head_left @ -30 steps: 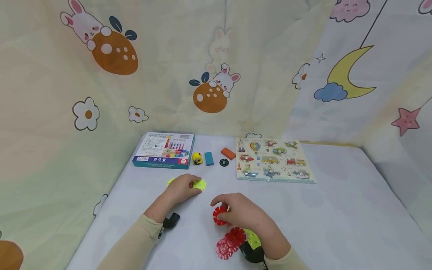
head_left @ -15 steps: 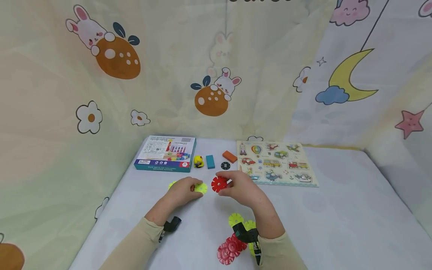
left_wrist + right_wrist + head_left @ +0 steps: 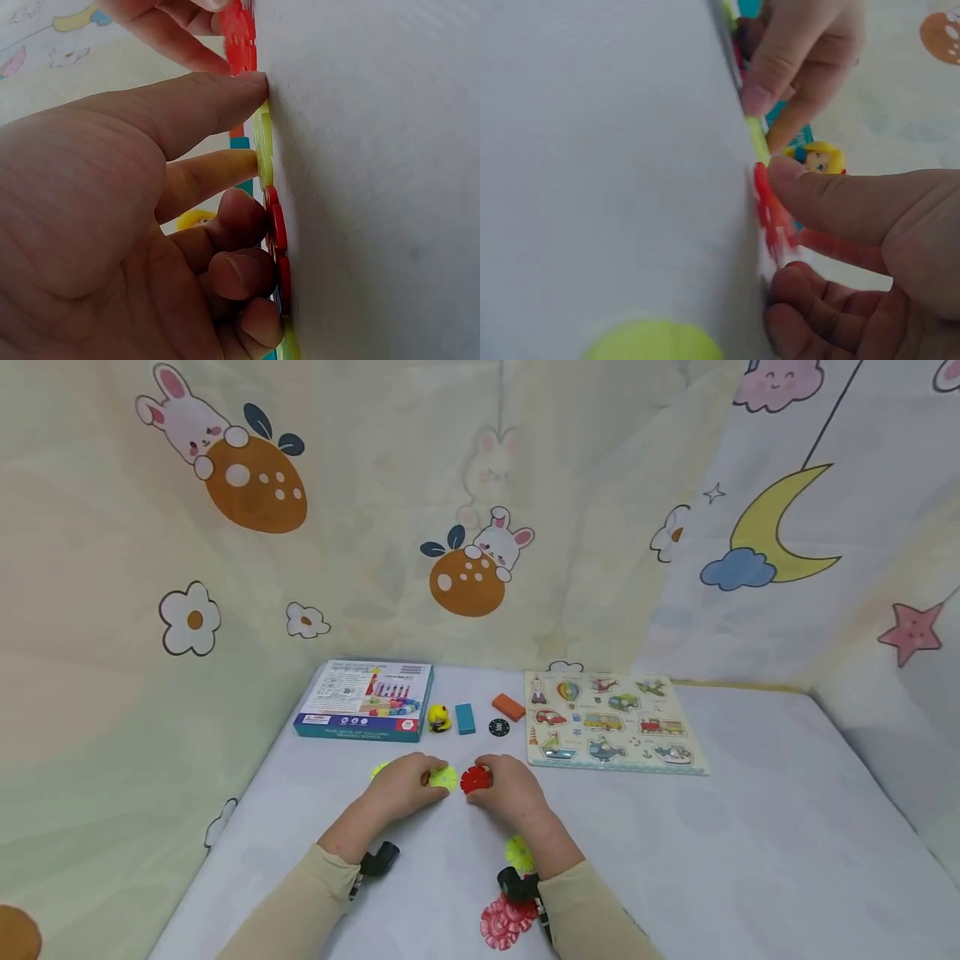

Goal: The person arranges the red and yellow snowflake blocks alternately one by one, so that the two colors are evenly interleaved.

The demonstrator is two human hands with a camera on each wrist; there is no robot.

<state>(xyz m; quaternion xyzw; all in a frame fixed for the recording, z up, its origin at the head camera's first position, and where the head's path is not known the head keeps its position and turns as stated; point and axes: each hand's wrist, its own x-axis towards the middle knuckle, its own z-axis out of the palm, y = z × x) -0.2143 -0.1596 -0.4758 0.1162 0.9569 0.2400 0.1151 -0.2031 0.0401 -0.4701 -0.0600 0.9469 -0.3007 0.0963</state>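
In the head view my left hand [image 3: 401, 787] pinches a yellow-green notched plastic disc [image 3: 444, 777] between thumb and forefinger, flat on the table. Red discs [image 3: 280, 225] lie under its curled fingers in the left wrist view, in line with the yellow-green one. Another yellow-green disc [image 3: 380, 768] peeks out past the far side of that hand. My right hand [image 3: 516, 792] holds a red notched disc [image 3: 476, 779] by its edges, low at the table. A narrow gap shows between the red and yellow-green discs in the head view.
Loose red discs [image 3: 504, 922] and a yellow-green disc [image 3: 519, 853] lie by the right forearm, partly covered by it. Along the back stand a boxed set [image 3: 363, 697], a yellow figurine [image 3: 438, 718], a blue block [image 3: 465, 718], an orange block [image 3: 508, 707], a black round piece [image 3: 498, 727] and a picture board [image 3: 615, 722].
My right hand has carried the red disc forward and left from near the loose discs, up beside the yellow-green one. My left hand has stayed in place.
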